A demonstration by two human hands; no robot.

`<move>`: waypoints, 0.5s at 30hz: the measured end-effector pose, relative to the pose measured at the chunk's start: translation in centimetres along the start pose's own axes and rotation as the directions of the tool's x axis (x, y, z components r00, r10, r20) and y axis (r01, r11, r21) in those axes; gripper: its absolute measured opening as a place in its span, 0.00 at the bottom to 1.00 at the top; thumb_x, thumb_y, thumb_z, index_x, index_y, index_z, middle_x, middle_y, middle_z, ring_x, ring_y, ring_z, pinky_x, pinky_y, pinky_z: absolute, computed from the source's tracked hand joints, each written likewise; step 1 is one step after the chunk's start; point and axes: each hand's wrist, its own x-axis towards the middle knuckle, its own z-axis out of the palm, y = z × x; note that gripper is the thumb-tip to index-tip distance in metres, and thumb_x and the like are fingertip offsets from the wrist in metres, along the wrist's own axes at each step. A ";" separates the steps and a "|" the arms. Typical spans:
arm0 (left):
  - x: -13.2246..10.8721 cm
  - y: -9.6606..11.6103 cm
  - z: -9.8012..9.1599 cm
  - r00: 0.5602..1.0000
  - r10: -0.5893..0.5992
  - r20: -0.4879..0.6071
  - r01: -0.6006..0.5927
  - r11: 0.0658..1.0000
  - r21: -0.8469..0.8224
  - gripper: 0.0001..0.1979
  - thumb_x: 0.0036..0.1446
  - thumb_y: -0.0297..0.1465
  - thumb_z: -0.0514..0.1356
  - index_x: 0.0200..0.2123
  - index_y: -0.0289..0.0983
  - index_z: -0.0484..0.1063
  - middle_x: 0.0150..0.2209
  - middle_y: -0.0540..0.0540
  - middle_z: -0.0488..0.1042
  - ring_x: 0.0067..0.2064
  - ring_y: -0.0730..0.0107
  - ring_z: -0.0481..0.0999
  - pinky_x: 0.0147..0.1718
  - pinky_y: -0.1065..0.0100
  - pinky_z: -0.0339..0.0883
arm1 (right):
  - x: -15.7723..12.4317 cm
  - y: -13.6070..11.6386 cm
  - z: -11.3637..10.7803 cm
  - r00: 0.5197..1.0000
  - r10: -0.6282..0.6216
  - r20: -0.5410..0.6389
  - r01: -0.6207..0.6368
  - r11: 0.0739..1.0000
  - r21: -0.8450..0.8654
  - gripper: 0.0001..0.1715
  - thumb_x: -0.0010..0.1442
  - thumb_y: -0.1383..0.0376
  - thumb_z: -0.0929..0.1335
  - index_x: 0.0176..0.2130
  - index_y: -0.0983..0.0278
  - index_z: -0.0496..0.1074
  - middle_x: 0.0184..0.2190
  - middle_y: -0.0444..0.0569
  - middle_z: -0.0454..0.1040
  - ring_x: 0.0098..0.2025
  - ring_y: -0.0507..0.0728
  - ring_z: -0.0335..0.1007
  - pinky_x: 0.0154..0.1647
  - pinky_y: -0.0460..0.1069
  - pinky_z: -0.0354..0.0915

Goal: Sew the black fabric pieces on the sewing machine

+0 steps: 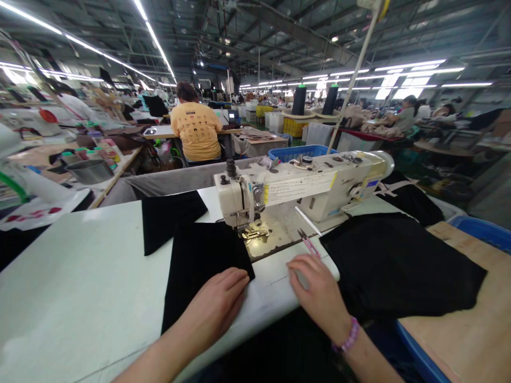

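My left hand (219, 299) lies flat, fingers together, on the right edge of a black fabric piece (199, 260). Another black piece (165, 215) lies behind it and is partly covered by it. My right hand (319, 292) hovers at or rests on the table's front, fingers bent and thumb apart, with nothing visible in it. Just beyond its fingers are pink-handled thread snips (309, 244). A white pen-like stick (308, 221) lies behind the snips. The sewing machine (287, 191) stands ahead, its lit needle area right of the fabric under my left hand.
A stack of black fabric (399, 266) lies at right, over the table edge and a wooden board (471, 319) on a blue basket (487, 231). Behind the machine is another blue basket (303, 152). A person in a yellow shirt (195, 130) sits ahead, facing away.
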 end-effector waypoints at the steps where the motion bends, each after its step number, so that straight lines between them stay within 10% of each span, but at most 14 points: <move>1: 0.4 -0.5 -0.2 1.000 -0.004 0.009 0.004 1.000 -0.010 0.15 0.67 0.29 0.50 0.49 0.36 0.75 0.49 0.39 0.79 0.50 0.59 0.79 0.50 0.60 0.75 | 0.1 1.3 -1.1 0.998 0.048 -0.032 -0.051 0.995 -0.083 0.10 0.65 0.70 0.63 0.40 0.63 0.74 0.39 0.53 0.76 0.42 0.62 0.71 0.47 0.57 0.67; 7: 2.4 -3.7 -0.5 0.999 -0.049 0.008 0.049 0.999 -0.018 0.16 0.66 0.28 0.50 0.46 0.35 0.77 0.48 0.39 0.79 0.48 0.59 0.79 0.50 0.59 0.75 | -0.4 8.7 -6.8 0.920 0.391 -0.031 -0.362 0.816 -0.450 0.19 0.60 0.64 0.65 0.49 0.71 0.73 0.46 0.63 0.74 0.47 0.70 0.70 0.50 0.62 0.65; 15: 4.7 -7.9 -0.9 0.991 -0.119 0.059 0.117 0.993 0.032 0.16 0.65 0.29 0.51 0.47 0.35 0.78 0.49 0.39 0.79 0.52 0.60 0.77 0.56 0.60 0.71 | 0.0 10.5 -6.2 0.868 0.490 0.082 -0.429 0.821 -0.376 0.06 0.51 0.68 0.63 0.24 0.60 0.68 0.28 0.49 0.72 0.34 0.60 0.72 0.39 0.52 0.65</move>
